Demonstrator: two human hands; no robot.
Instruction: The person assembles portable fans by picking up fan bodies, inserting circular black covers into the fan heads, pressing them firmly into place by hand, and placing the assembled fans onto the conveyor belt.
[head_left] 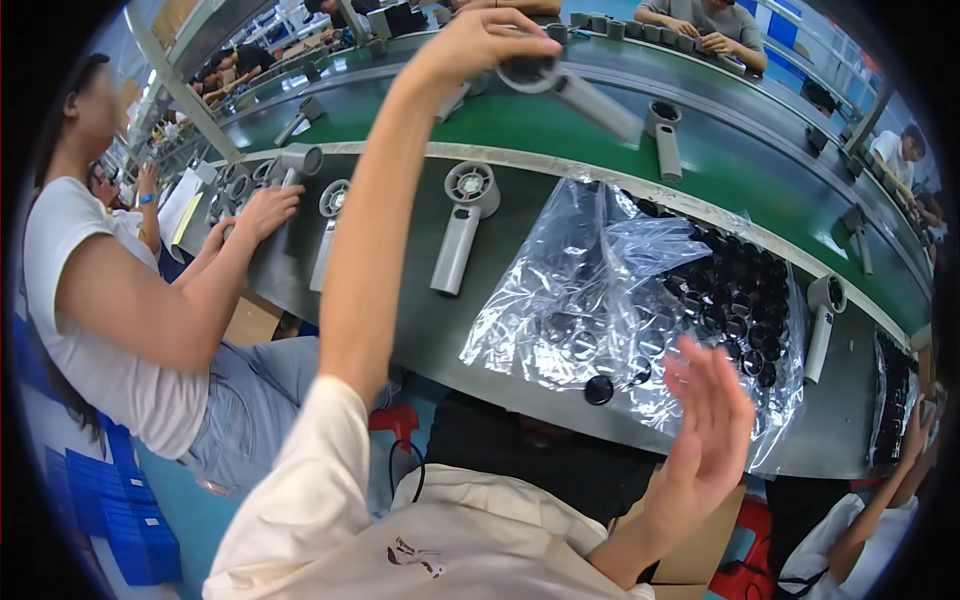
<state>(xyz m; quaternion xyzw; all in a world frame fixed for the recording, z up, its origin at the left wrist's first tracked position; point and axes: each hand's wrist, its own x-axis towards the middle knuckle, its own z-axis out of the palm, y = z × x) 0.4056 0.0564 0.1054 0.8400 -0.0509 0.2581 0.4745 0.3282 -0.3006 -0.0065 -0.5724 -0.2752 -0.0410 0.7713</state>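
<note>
My left hand [478, 45] reaches far out over the green conveyor belt, its fingers closed on the round head of a grey handheld fan [595, 105]. The fan's handle slants down to the right and is blurred. Above the near edge of the bench, my right hand [708, 430] is raised with fingers apart and nothing in it. Beyond that hand lies a clear plastic bag [545, 270] spread on the bench. Many round black caps [740, 300] are heaped on and in it, and one loose black cap [599, 390] lies near its front edge.
Another handheld fan [462, 230] lies left of the bag, and one more fan [824, 325] lies to its right. On the conveyor belt [560, 140] sits a fan [664, 140]. A co-worker [130, 320] at my left handles several fans; other people sit across the belt.
</note>
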